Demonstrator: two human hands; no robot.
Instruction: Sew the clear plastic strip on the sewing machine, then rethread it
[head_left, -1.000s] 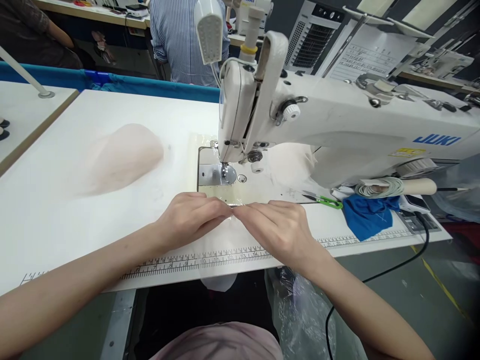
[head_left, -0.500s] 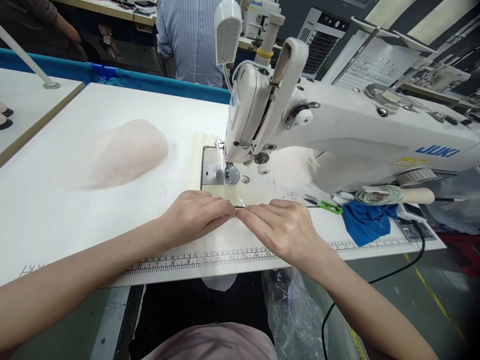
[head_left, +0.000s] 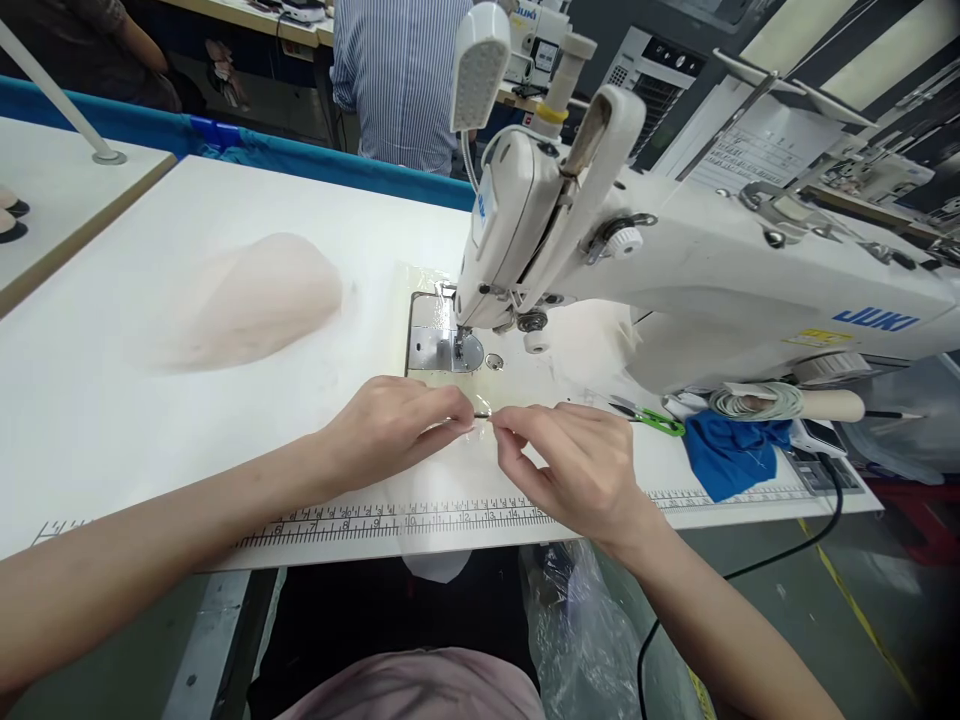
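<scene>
My left hand (head_left: 397, 425) is closed in a pinch at the front of the sewing machine's needle plate (head_left: 435, 350). My right hand (head_left: 574, 460) pinches just to its right, thumb and forefinger together, with a small gap between the hands. Between them runs the thin edge of what looks like sheer white fabric (head_left: 437, 566), which lies faintly over the ruler strip and hangs past the table's front edge. The fingers hide most of that edge. Beyond my hands stands the white sewing machine (head_left: 720, 270), its presser foot (head_left: 463, 345) over the plate.
A sheer pale pink piece of fabric (head_left: 270, 300) lies on the white table at left. Right of my hands are green thread snips (head_left: 660, 421), a blue cloth (head_left: 731, 455) and a cord coil (head_left: 765, 396). A person in a striped shirt (head_left: 405, 80) is beyond the table.
My hands have moved slightly apart at the fingertips. My right hand has turned from lying flatter, fingers forward, into a raised thumb-and-forefinger pinch. The view has shifted a little.
</scene>
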